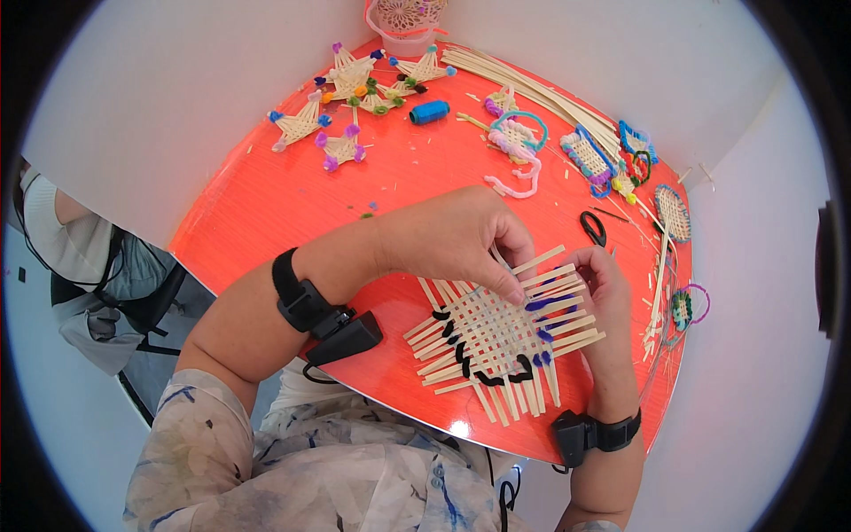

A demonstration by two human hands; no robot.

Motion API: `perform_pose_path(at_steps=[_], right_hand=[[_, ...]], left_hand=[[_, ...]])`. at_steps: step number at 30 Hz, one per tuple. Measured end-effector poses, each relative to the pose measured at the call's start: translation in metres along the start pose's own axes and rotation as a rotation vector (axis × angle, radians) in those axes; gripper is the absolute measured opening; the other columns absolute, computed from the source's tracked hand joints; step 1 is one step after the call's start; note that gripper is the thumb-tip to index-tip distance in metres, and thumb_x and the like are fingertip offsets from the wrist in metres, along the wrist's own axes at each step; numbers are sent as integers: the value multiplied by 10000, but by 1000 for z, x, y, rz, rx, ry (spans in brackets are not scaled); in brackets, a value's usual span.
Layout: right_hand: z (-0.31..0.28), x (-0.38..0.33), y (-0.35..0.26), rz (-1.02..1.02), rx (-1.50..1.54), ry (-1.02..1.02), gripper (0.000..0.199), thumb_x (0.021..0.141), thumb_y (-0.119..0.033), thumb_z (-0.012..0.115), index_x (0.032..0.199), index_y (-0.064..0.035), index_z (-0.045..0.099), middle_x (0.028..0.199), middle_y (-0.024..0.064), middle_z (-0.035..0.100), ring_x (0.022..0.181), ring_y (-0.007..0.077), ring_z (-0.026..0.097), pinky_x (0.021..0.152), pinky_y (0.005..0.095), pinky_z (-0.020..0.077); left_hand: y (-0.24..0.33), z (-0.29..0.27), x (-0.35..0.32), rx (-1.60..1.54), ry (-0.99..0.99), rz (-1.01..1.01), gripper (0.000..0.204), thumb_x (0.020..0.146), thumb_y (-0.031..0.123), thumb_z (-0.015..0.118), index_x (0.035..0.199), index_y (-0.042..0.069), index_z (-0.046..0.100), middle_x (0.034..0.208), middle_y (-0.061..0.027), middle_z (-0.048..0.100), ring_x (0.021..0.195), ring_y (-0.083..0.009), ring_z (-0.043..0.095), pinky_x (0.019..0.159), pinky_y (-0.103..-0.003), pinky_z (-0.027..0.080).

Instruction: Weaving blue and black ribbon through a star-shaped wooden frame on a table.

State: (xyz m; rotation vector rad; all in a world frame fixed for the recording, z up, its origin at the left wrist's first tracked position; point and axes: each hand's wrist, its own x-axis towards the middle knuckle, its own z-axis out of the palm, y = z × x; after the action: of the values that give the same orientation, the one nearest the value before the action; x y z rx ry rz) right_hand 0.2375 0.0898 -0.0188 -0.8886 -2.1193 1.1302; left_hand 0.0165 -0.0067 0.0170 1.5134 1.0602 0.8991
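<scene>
A small mat of woven pale flat strips [492, 324] is held up over the near part of the red table, its strip ends sticking out all round. Black fuzzy stem [461, 355] winds between the strips along the left and lower edges. Dark blue fuzzy stem [542, 335] runs through the strips on the right. My left hand [474, 235] grips the mat's upper right edge, thumb on top. At the right-hand strip ends, the fingers of my right hand [605, 288] are closed; what they pinch is hidden.
On the red table [292, 208] lie woven stars [346, 75], a blue thread spool [430, 112], black-handled scissors [593, 228], a bundle of long strips [532, 84] and several small woven pieces [587, 160]. A pink basket [406, 22] stands at the back. White partitions border the table. Another person [75, 230] sits left.
</scene>
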Motion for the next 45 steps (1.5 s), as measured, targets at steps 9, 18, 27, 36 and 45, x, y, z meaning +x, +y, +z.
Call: perform_pose_path(at_steps=[9,18,27,36,45], right_hand=[[5,0,-8,21,-148,-15,84,815,53,614,867,11,563,793,118,553,692,230,572,646,332,471],[-2,3,-2,-210,-668,117,103,767,8,634,838,-33,572,869,128,541,871,336,526,753,429,446],[-1,4,3,-275,-631,132,286,724,56,626,984,-54,587,1047,140,551,1013,339,499,877,438,425],[4,-6,-34,-379,-429,437,432,765,30,617,1180,-77,566,1269,134,527,1219,306,441,1026,406,346],[4,-6,-35,-508,-256,142,194,749,-50,721,929,-50,649,1219,121,578,1123,244,506,888,341,441]], left_hand=[[-3,3,0,-71,-21,-24,129,791,72,766,866,-15,707,822,-56,713,749,-89,663,673,-226,522],[-3,10,4,-149,-146,3,126,788,64,765,864,-14,701,800,-45,700,729,-73,641,665,-226,509],[-5,15,5,-52,-115,-18,134,793,85,761,877,-6,710,803,-37,703,729,-66,636,653,-228,503],[-6,0,1,-54,70,-88,131,804,92,758,887,1,714,792,-39,707,706,-68,648,641,-218,511],[-9,-3,3,-28,90,-64,127,809,93,755,881,-2,711,797,-42,709,725,-70,659,650,-214,518]])
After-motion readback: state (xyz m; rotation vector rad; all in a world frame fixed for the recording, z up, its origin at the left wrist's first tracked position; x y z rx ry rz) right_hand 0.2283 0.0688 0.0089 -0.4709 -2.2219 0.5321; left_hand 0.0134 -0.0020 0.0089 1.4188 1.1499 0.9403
